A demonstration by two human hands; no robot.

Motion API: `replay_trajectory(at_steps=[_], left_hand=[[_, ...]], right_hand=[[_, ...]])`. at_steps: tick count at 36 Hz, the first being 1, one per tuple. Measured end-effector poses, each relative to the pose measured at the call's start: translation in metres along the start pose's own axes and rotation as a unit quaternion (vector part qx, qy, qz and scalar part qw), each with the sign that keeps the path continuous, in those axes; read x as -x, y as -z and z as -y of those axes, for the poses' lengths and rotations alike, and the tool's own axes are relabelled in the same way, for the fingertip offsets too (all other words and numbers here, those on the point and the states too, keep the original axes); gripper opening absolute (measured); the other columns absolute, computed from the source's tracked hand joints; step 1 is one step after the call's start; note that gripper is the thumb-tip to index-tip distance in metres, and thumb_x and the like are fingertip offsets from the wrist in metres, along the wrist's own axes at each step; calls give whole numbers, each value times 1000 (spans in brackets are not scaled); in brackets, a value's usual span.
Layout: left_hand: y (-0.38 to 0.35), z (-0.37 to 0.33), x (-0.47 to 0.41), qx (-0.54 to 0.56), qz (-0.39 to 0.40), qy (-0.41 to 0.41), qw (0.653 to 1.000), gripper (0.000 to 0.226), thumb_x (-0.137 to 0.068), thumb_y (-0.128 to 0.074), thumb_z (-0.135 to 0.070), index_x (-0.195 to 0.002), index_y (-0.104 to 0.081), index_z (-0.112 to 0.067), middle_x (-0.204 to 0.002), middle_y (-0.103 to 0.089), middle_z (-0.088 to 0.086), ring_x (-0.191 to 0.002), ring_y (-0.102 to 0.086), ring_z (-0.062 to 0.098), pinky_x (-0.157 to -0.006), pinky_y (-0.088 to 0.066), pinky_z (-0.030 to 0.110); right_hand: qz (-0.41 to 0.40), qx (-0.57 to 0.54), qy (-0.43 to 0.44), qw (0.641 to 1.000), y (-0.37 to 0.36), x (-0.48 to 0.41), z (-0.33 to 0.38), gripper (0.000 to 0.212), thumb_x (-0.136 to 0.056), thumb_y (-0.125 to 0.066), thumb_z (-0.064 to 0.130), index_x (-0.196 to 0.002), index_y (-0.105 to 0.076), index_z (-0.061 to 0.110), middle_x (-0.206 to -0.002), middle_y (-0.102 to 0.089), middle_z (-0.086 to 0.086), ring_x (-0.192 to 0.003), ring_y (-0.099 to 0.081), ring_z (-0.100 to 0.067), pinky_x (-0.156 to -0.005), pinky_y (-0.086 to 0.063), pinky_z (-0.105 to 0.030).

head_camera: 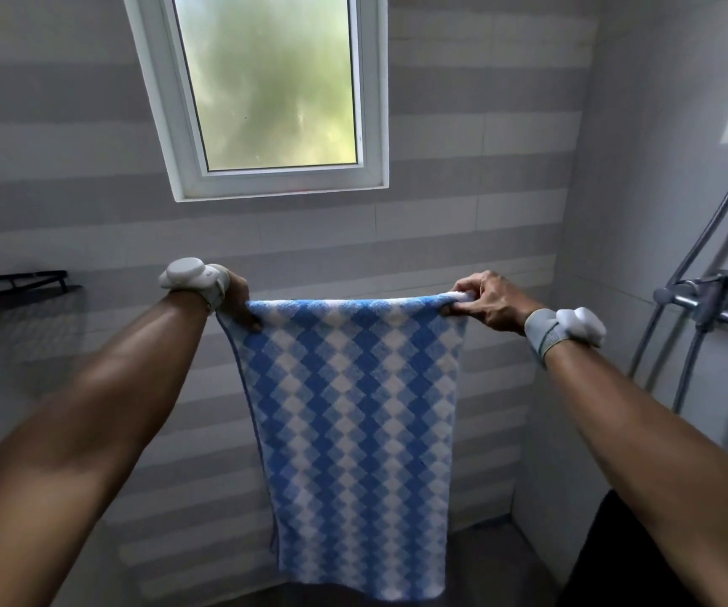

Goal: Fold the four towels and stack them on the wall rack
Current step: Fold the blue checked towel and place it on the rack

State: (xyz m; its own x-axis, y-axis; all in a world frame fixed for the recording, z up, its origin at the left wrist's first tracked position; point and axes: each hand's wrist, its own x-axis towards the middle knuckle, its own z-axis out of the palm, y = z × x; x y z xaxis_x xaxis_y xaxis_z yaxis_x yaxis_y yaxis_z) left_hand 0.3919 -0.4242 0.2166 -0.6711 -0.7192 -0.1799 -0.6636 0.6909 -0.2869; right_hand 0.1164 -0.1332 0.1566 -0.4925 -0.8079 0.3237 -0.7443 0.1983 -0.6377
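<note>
So both hands are up in front and a blue and white diamond-checked terry towel (353, 431) hangs between them, spread flat and full length, its top edge pulled pretty much straight across. The left hand (235, 295) pinches the top left corner, thumb on the near face of the cloth. The right hand (485, 302) has its fingers curled round the top right corner, where the edge is bunched into a little roll. Neither hand holds anything else. Each wrist has a white rounded device strapped on, one on the left (187, 273) and one on the right (572, 326). The towel's bottom edge hangs down low near the dark floor (485, 562), can't tell if it actually touches. Behind it is a wall of grey and white striped tiles (463, 221), with a white-framed frosted window (266, 81) up above the towel. The black metal wall rack (16, 289) is far off on the left, well apart from the towel, and only part of it shows at the frame edge. On the right wall there's a chrome shower mixer (703, 300) with a chrome pipe (721, 203) running up from it.
</note>
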Motion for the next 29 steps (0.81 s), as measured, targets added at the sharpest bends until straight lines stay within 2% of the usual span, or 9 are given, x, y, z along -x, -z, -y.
replay_trajectory(at_steps=[4, 7, 10, 12, 18, 21, 23, 26, 29], left_hand=[[-10, 9, 2, -17, 9, 31, 999, 66, -91, -54, -60, -119, -64, -1, -101, -64, 8, -80, -50, 19, -30, -28, 8], [-24, 15, -6, -31, 9, 37, 999, 71, -87, -53, -67, -118, -66, -4, -119, -69, 8, -93, -63, 20, -57, -43, 8], [-32, 17, -12, -2, 53, 53, 997, 69, -86, -57, -66, -117, -67, -4, -114, -70, 8, -70, -66, 12, -36, -35, 6], [-36, 20, -18, 34, 88, 55, 994, 69, -84, -61, -63, -119, -66, -3, -111, -72, 8, -50, -63, 6, -34, -34, 7], [-50, 14, -20, 51, 105, 60, 991, 73, -77, -64, -71, -114, -68, -8, -112, -73, 6, -73, -66, 14, -46, -42, 12], [-56, 2, -23, 48, 57, 15, 997, 62, -76, -72, -62, -111, -69, -11, -110, -69, 2, -86, -58, 13, -76, -48, 22], [-56, -12, -26, 102, 55, -32, 993, 50, -69, -82, -49, -104, -72, -15, -101, -69, -2, -89, -64, 15, -86, -53, 28], [-41, -40, -18, 202, 30, -131, 970, 44, -67, -84, -52, -100, -71, -26, -98, -70, -9, -92, -68, 11, -83, -54, 27], [-22, -63, -12, 326, -24, -208, 922, 21, -71, -85, -42, -81, -75, -27, -84, -74, -10, -77, -69, 5, -68, -54, 19]], right_hand=[[-36, -54, 58, 996, -3, -4, 22, 23, -89, -75, 26, -85, -64, 6, -72, -60, -3, -66, -50, -7, -59, -40, -20], [-54, -120, 81, 988, -7, -10, 38, 22, -86, -77, 23, -85, -63, 6, -77, -69, -11, -69, -57, -9, -64, -48, -27], [-93, -152, 95, 979, -9, -15, 51, 21, -80, -83, 25, -85, -69, 10, -86, -75, -14, -73, -66, -12, -69, -56, -32], [-103, -154, 114, 976, -9, -17, 58, 22, -79, -84, 28, -86, -72, 11, -87, -76, -10, -77, -69, -13, -74, -59, -35], [-96, -135, 161, 973, -7, -17, 77, 25, -79, -84, 30, -86, -72, 10, -84, -73, -11, -75, -66, -14, -73, -58, -42], [-87, -131, 178, 971, -8, -17, 84, 29, -78, -84, 32, -88, -72, 8, -87, -73, -14, -79, -69, -19, -76, -58, -47], [-83, -128, 184, 971, -11, -18, 87, 30, -78, -85, 32, -88, -72, 7, -86, -73, -15, -78, -68, -19, -75, -58, -49], [-78, -117, 188, 972, -13, -19, 89, 27, -79, -84, 31, -88, -73, 8, -86, -73, -11, -78, -69, -19, -76, -58, -49], [-73, -105, 181, 975, -13, -18, 87, 27, -78, -84, 31, -88, -73, 9, -86, -74, -9, -80, -70, -23, -77, -58, -48]])
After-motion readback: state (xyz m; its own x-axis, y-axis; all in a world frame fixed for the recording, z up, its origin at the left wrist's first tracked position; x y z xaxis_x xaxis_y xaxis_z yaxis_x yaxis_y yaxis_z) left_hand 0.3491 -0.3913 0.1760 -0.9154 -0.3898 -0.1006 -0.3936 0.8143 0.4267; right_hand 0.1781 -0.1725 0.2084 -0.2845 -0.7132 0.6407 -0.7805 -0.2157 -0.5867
